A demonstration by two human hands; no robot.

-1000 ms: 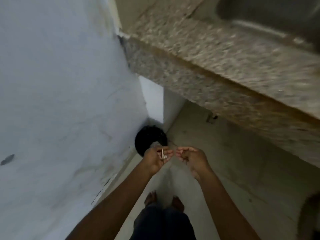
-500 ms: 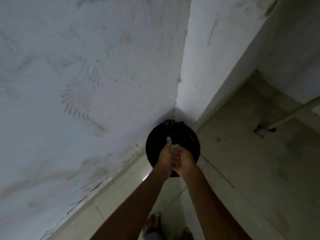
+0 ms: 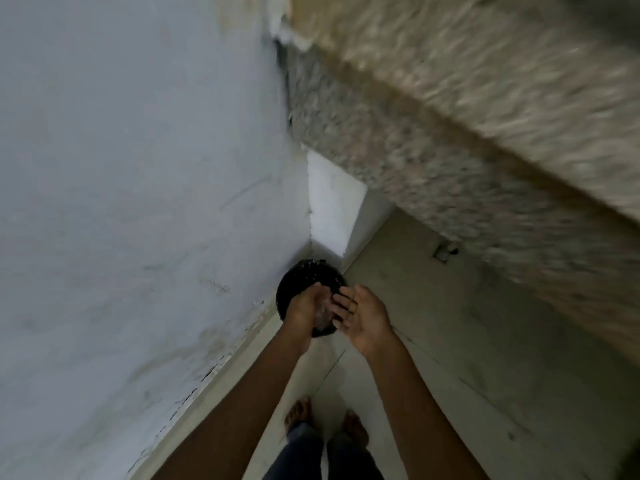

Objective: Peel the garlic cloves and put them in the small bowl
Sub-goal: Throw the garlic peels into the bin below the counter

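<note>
- The person stands on a tiled floor [image 3: 450,341] and holds both hands out, low and close together, above a round black bin [image 3: 304,273]
- The black bin stands in the far corner of the floor, tight against the pale wall [image 3: 138,168] on the left; a black liner shows glossy at its rim
- The left hand [image 3: 304,306] has its back to the camera; its fingers lie together and nearly straight, the palm turned toward the right hand; it covers the near part of the bin's mouth
- The right hand [image 3: 363,317] is palm up with fingers spread and relaxed; its fingertips [image 3: 341,292] reach over the bin's right rim, just beside the left hand
- Between the two palms sits a pale smear [image 3: 323,311]; it is too blurred to tell whether it is garlic, skin or only light on the liner
- A speckled stone countertop [image 3: 450,98] runs along the upper right, its edge overhanging the floor; it is streaked with motion blur
- A small dark fitting [image 3: 446,251] sits at the far edge of the floor, under the countertop
- Two bare feet [image 3: 298,410] and dark trousers [image 3: 311,452] show at the near edge of the floor, between the forearms
</note>
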